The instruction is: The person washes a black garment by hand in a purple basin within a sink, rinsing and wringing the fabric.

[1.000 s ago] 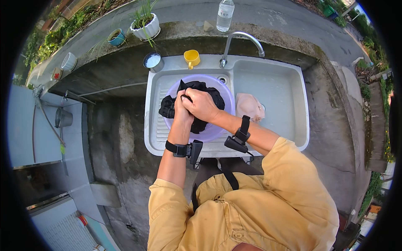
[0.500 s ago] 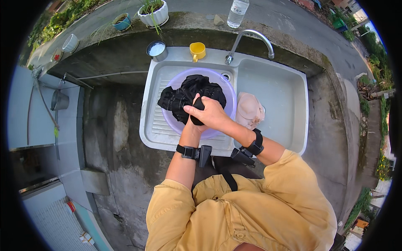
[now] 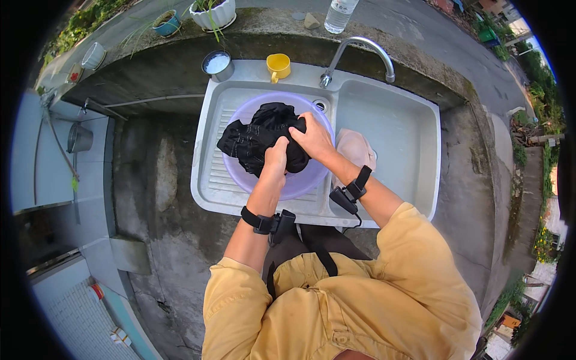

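Note:
A bunched black garment (image 3: 252,141) fills much of a pale purple basin (image 3: 309,180), which stands in the left, ridged part of the double sink (image 3: 204,186). Both my hands grip the cloth over the basin. My left hand (image 3: 276,158) clasps its near side, fingers partly hidden by the fabric. Further right and a little farther away, my right hand (image 3: 312,137) is closed on a fold, thumb on top. What kind of garment it is cannot be made out. A light pink bra-like garment (image 3: 355,149) lies in the right bowl, partly behind my right forearm.
On the sink's back rim stand a metal cup (image 3: 218,66) with white contents and a yellow mug (image 3: 278,67). The curved faucet (image 3: 360,41) rises behind the divider. Along the wall top sit a clear bottle (image 3: 339,16), a stone (image 3: 311,21) and potted plants (image 3: 213,16).
My hands were pressed together on the cloth; now they are apart, the right one farther right and away. The view has shifted slightly.

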Demonstrator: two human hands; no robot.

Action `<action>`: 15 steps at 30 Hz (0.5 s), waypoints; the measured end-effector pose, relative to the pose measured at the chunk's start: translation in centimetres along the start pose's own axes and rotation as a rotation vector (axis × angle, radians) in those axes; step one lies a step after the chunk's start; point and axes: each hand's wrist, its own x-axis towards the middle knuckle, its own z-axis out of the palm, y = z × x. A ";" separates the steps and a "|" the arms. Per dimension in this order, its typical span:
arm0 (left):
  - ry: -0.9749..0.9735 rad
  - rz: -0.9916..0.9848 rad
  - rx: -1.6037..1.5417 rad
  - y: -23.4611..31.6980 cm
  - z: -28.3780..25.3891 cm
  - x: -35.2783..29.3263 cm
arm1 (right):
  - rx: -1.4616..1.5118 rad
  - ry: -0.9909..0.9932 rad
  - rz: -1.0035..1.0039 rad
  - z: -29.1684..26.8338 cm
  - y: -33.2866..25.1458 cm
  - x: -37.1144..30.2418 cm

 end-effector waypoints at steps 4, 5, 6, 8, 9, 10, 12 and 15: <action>0.102 0.274 0.540 1.3 -1.9 0.5 | 0.571 -0.495 0.219 -1.1 -0.2 0.5; 0.088 0.360 0.732 1.1 -2.0 0.2 | 0.761 -0.641 0.376 -1.6 -1.8 0.6; 0.018 0.545 0.780 0.2 -1.8 -0.5 | 0.652 -0.571 0.388 -1.0 -3.7 0.0; -0.238 0.466 0.574 -1.7 -0.9 -0.8 | 0.453 -0.372 0.361 0.1 -2.1 0.4; -0.360 0.332 0.358 -2.5 -1.2 -0.5 | 0.568 -0.337 0.409 0.3 -1.2 0.7; -0.312 0.122 -0.050 -2.0 -1.1 -0.8 | 0.513 -0.235 0.324 0.5 0.9 0.9; 0.014 -0.222 -0.320 -0.2 -3.6 -0.4 | 0.222 -0.209 0.021 1.3 -0.9 -0.8; -0.334 -0.174 -0.492 0.3 -6.0 1.0 | 0.035 -0.283 -0.326 1.9 -5.9 -4.8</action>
